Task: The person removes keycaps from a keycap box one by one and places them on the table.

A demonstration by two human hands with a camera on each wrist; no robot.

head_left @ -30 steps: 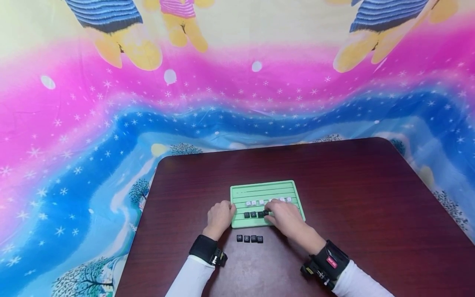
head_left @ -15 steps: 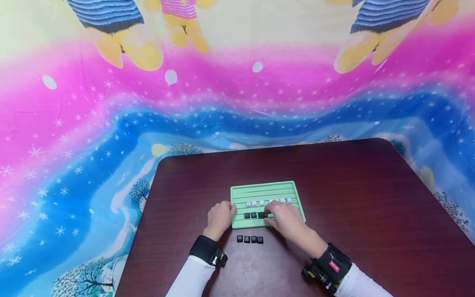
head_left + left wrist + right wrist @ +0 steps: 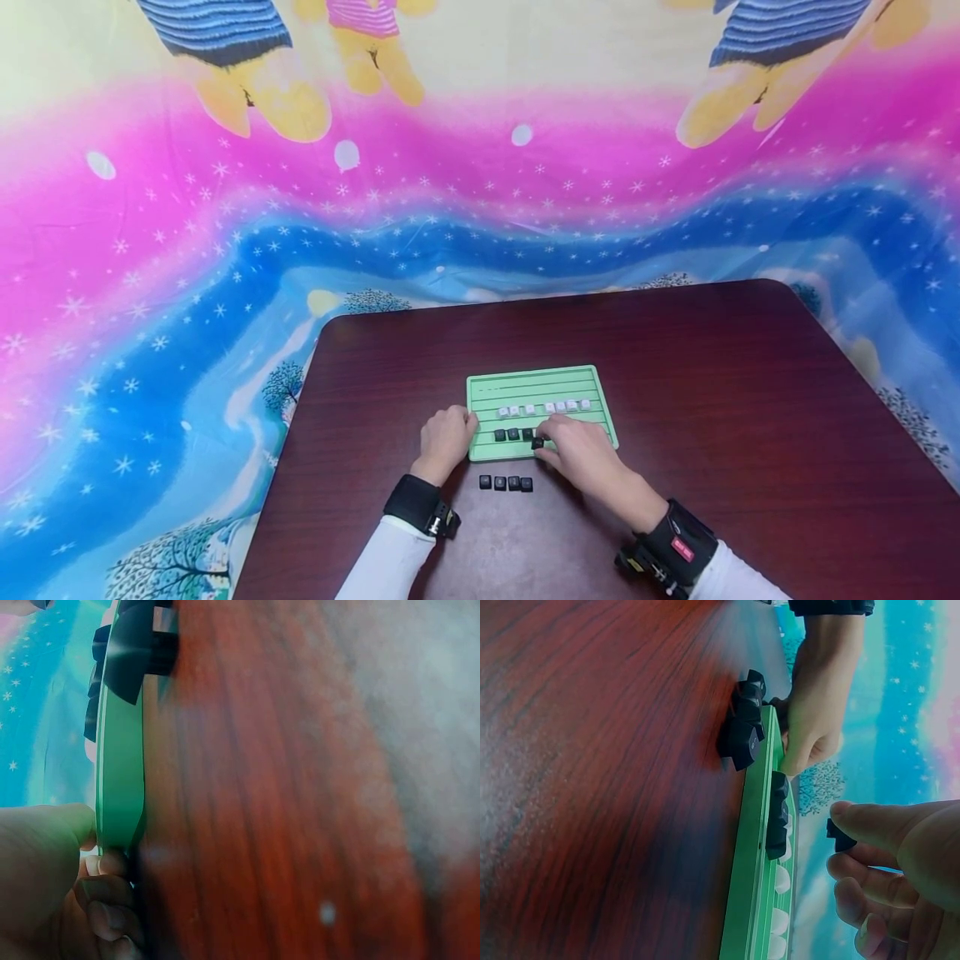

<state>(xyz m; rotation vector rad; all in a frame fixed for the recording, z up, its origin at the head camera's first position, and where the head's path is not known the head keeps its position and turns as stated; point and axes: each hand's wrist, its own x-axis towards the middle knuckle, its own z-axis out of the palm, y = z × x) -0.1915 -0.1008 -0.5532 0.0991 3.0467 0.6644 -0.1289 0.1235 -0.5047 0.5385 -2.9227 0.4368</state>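
A black keycap (image 3: pixel 841 835) is pinched between the thumb and index finger of my right hand (image 3: pixel 581 450), raised above the green tray (image 3: pixel 744 900) in the right wrist view. My left hand (image 3: pixel 446 437) grips the tray's left edge, thumb at the rim and fingers curled against its side (image 3: pixel 116 930). On the tray, three black keycaps (image 3: pixel 513 434) stand in a row just left of the held one. Behind them runs a row of several white keycaps (image 3: pixel 530 410) with a gap in it.
Several more black keycaps (image 3: pixel 500 483) lie in a line on the dark wooden table (image 3: pixel 705 375), between the tray and the person. A printed cloth (image 3: pixel 480 183) hangs behind the table's far edge. Both wrists wear black camera straps (image 3: pixel 677 542).
My right hand has lifted the black keycap out of the row and drawn it slightly toward the person, uncovering more white keycaps. The left hand has stayed on the tray's edge.
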